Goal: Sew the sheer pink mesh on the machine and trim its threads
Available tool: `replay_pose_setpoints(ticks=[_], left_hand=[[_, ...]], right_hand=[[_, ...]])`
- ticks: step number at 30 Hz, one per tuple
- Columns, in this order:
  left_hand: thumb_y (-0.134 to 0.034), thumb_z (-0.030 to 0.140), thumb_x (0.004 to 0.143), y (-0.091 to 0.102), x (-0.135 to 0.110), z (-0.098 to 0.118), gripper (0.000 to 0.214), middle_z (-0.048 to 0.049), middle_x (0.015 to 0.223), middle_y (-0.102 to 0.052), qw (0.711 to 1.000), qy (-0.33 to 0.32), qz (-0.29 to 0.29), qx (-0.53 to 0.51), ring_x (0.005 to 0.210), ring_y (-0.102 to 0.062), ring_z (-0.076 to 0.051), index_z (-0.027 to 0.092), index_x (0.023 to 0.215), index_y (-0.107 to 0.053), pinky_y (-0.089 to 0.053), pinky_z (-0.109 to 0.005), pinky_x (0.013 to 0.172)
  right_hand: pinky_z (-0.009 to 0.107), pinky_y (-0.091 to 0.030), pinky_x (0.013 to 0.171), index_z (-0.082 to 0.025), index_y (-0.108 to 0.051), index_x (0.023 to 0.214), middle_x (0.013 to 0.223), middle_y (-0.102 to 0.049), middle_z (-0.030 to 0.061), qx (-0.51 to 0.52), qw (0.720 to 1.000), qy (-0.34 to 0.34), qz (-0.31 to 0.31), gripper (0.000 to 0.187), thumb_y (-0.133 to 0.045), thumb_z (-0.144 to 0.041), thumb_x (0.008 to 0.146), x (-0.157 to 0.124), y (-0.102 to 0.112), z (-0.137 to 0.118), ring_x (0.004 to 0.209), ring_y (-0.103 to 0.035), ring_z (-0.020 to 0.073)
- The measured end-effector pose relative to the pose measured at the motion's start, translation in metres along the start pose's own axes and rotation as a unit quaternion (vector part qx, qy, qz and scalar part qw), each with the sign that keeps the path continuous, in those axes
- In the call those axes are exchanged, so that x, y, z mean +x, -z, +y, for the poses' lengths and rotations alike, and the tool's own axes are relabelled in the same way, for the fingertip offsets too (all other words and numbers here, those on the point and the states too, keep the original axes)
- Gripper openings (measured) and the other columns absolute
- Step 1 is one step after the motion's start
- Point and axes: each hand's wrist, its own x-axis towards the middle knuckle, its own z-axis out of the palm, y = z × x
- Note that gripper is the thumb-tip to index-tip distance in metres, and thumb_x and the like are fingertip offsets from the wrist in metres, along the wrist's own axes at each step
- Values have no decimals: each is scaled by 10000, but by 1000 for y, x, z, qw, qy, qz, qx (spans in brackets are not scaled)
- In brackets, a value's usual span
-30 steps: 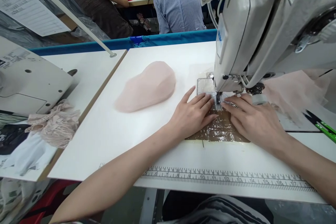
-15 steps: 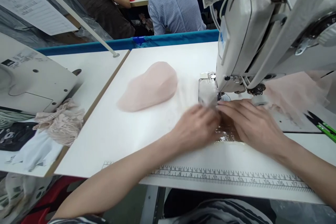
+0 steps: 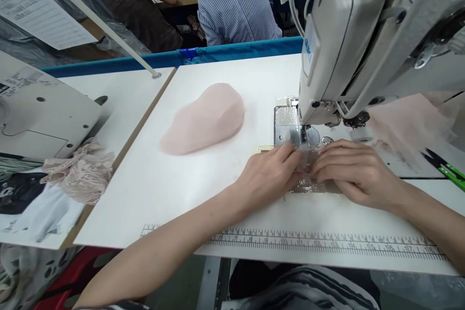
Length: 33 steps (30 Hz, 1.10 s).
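Note:
My left hand [image 3: 269, 174] and my right hand [image 3: 354, 172] meet just in front of the needle of a white sewing machine [image 3: 348, 43]. Both have their fingers curled and pinched on a thin, nearly see-through piece of fabric [image 3: 304, 161] that lies over the metal needle plate [image 3: 286, 128] and a glossy brown patch on the table. The fingertips of both hands almost touch each other. A stack of pale pink sheer fabric [image 3: 205, 118] lies on the white table [image 3: 152, 179] to the left of my hands.
A printed ruler [image 3: 327, 244] runs along the table's front edge. More pink fabric [image 3: 407, 123] lies right of the machine, beside green-handled snips [image 3: 448, 172]. A lace bundle [image 3: 78, 174] sits on the left table. Two people [image 3: 232, 2] are at work beyond the blue rail.
My hands lay flat on the patch a second ago; they then drew together, and their fingers now pinch the thin fabric in front of the needle.

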Motion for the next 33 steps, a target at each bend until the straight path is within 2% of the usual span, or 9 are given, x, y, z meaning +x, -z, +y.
replay_pose_setpoints(ticks=[5, 8, 10, 16, 20, 24, 28, 31, 33], left_hand=[[-367, 211, 989, 0, -4, 4, 266, -49, 805, -621, 997, 12, 26, -73, 604, -548, -101, 129, 893, -601, -387, -200, 445], [-435, 222, 969, 2, -4, 4, 201, -36, 848, -653, 983, 34, 48, -173, 667, -596, -100, 148, 896, -608, -464, -204, 517], [-516, 206, 931, 5, -3, 4, 127, -11, 824, -666, 966, 46, 60, -246, 681, -607, -92, 163, 872, -620, -491, -202, 561], [-620, 207, 866, 19, 0, 0, 81, 29, 620, -622, 877, 177, 26, -446, 475, -511, -59, 154, 807, -636, -419, -174, 432], [-576, 275, 907, 25, 3, -2, 132, 63, 485, -560, 793, 220, -43, -566, 359, -432, -57, 166, 835, -559, -343, -175, 357], [-575, 295, 905, 28, 5, -2, 141, 92, 419, -519, 746, 225, -99, -619, 311, -395, -47, 174, 842, -542, -247, -157, 336], [-614, 312, 875, 29, 5, -6, 182, 60, 569, -630, 696, 233, -147, -663, 349, -478, -25, 153, 812, -552, -234, -126, 353], [-656, 278, 853, 30, 5, -13, 176, -2, 627, -670, 681, 246, -173, -668, 504, -601, -72, 138, 828, -554, -413, -142, 462], [-669, 262, 847, 31, 6, -15, 178, -40, 729, -694, 674, 250, -178, -672, 659, -664, -113, 132, 890, -556, -507, -190, 593]], right_hand=[[284, -507, 577, -193, -684, 1011, 779, -699, 10, -44, 989, -126, 57, 190, -586, -219, 850, -2, 2, -4, 635, -635, 150], [256, -439, 458, -193, -611, 1215, 696, -644, -4, -68, 973, -219, 6, 384, -605, -349, 864, 0, 2, -8, 498, -556, 130], [247, -421, 451, -202, -646, 1158, 690, -634, -4, -59, 970, -236, -12, 307, -566, -300, 879, 2, 3, -10, 485, -535, 122], [204, -338, 380, -221, -696, 794, 532, -534, -48, 20, 966, -254, -54, 187, -535, -135, 837, -1, 17, -3, 416, -459, 87], [211, -309, 322, -219, -695, 939, 470, -516, -66, 32, 958, -273, -81, 172, -569, -164, 836, -5, 26, 1, 353, -452, 91], [220, -369, 296, -212, -593, 1219, 475, -591, -75, 178, 925, -328, -69, 369, -508, -160, 864, 0, 23, -9, 297, -475, 110], [226, -401, 339, -202, -652, 1048, 510, -638, -43, 261, 892, -366, -39, 248, -438, -211, 922, 6, 20, -18, 280, -465, 99], [207, -379, 378, -188, -654, 851, 327, -461, -82, 274, 878, -389, -55, 241, -476, -324, 941, 8, 22, -17, 282, -430, 91], [197, -391, 409, -188, -602, 682, 355, -460, -77, 290, 868, -399, -64, 321, -524, -387, 921, 10, 25, -15, 300, -424, 68]])
